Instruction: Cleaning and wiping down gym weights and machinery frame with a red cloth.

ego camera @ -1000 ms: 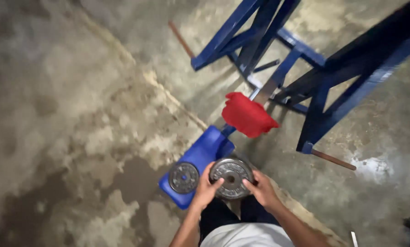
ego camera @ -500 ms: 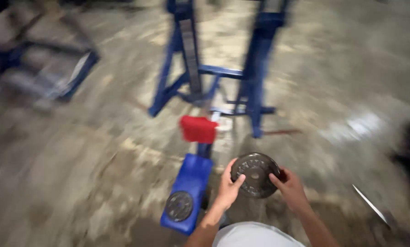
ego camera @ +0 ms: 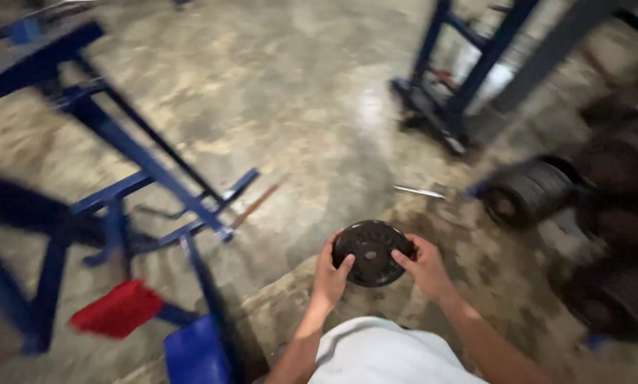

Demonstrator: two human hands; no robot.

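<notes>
I hold a small round dark weight plate (ego camera: 371,252) flat in front of my body with both hands. My left hand (ego camera: 330,274) grips its left rim, my right hand (ego camera: 424,264) grips its right rim. The plate has a hole in the middle and hangs above the concrete floor (ego camera: 290,107). My white shirt shows at the bottom edge.
A blue metal bench frame (ego camera: 120,185) with a red pad (ego camera: 116,307) and blue pad (ego camera: 194,352) stands at the left. A stack of dark weight plates (ego camera: 529,190) lies at the right. A blue rack foot (ego camera: 443,107) stands far right. A metal rod (ego camera: 418,190) lies on the floor.
The view has swung right: the blue bench has shifted to the left edge and the stacked plates have come into sight. The plate stays held in both hands.
</notes>
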